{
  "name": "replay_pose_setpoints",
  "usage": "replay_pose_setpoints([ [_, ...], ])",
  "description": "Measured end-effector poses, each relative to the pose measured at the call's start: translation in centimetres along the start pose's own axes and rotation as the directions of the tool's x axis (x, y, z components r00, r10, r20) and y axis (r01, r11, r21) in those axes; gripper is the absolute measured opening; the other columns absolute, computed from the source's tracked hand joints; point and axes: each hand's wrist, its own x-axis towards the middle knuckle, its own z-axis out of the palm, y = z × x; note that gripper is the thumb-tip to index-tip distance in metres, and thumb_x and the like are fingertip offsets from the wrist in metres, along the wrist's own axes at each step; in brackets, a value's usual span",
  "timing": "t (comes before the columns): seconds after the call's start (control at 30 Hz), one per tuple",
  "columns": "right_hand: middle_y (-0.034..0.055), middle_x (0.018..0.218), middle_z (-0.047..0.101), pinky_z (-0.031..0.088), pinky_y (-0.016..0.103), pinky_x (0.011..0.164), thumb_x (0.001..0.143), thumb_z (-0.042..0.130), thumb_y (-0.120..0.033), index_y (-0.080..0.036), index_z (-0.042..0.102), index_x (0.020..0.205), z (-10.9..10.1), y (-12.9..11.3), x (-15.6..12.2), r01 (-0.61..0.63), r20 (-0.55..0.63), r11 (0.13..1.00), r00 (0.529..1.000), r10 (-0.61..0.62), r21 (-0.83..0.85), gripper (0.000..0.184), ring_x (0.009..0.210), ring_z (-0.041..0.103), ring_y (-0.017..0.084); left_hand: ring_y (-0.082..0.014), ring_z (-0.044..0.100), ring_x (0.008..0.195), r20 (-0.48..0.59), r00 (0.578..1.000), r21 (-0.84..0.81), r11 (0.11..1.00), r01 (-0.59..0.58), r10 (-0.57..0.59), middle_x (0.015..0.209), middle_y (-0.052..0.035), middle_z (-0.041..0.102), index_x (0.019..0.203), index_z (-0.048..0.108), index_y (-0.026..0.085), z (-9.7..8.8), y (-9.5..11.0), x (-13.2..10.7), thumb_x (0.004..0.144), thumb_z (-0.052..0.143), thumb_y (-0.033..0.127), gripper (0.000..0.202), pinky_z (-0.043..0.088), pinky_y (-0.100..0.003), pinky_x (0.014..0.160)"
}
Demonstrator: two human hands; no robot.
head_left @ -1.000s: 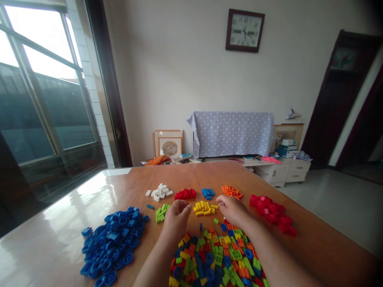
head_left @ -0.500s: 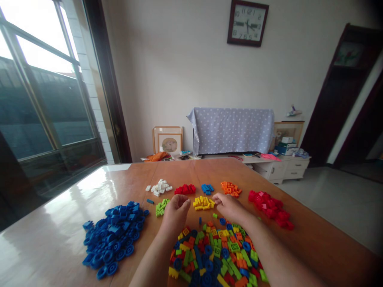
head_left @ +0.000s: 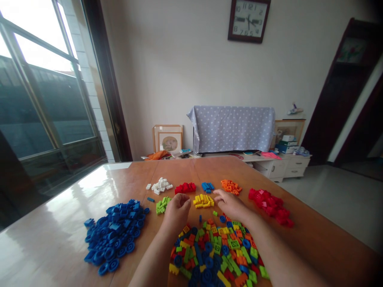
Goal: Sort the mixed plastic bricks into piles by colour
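My left hand rests on the wooden table with its fingers curled in; what they hold, if anything, is hidden. My right hand lies just right of a small yellow brick pile, fingers bent and pressed together toward it. Both hands sit at the far edge of a mixed heap of coloured bricks. Beyond the hands are small sorted piles: green, white, red, blue and orange.
A large pile of blue bricks and wheels lies at the left, a larger red pile at the right. A lone blue piece sits near the green pile. Behind the table stand a cloth-covered unit and a low white cabinet.
The view has tilted slightly upward. My right hand shifted a little to the left and forward beside the yellow pile. My left hand has barely moved.
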Motion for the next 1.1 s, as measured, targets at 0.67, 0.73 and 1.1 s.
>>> replay_pose_setpoints([
  [0.67, 0.0015, 0.083, 0.071, 0.044, 0.025, 0.067, 0.086, 0.052, -0.03, -0.021, 0.069, 0.092, -2.6, -0.6, -1.2, 0.046, -0.074, 0.998, 0.996, -0.043, 0.037, 0.02, 0.075, 0.063, 0.016, -0.0181, 0.06, 0.09, 0.364, 0.925, 0.558, 0.77, -0.31, 0.109, 0.094, -0.0016, 0.071, 0.088, 0.072, 0.025, 0.9, 0.5, -1.6, 0.072, 0.057, 0.014, 0.024, 0.04, -0.025, 0.077],
  [0.73, 0.0014, 0.082, 0.071, 0.044, 0.025, 0.068, 0.087, 0.052, -0.031, -0.021, 0.069, 0.092, -2.7, -0.6, -1.2, 0.051, -0.076, 0.998, 0.996, -0.049, 0.028, 0.021, 0.074, 0.062, 0.015, -0.018, 0.059, 0.088, 0.336, 0.938, 0.593, 0.755, -0.282, 0.086, 0.091, -0.0015, 0.071, 0.084, 0.071, 0.024, 1.0, 0.1, -1.4, 0.071, 0.058, 0.014, 0.021, 0.039, -0.025, 0.075],
  [1.1, 0.0003, 0.076, 0.067, 0.039, 0.021, 0.058, 0.08, 0.055, -0.026, -0.018, 0.068, 0.088, -4.0, -1.1, -2.2, -0.009, 0.053, 0.993, 0.999, 0.003, 0.114, 0.017, 0.069, 0.059, 0.014, -0.0179, 0.06, 0.089, 0.352, 0.935, 0.648, 0.708, -0.28, 0.048, 0.092, -0.0015, 0.07, 0.081, 0.069, 0.023, 0.8, 1.1, -1.7, 0.074, 0.06, 0.016, 0.013, 0.037, -0.025, 0.073],
])
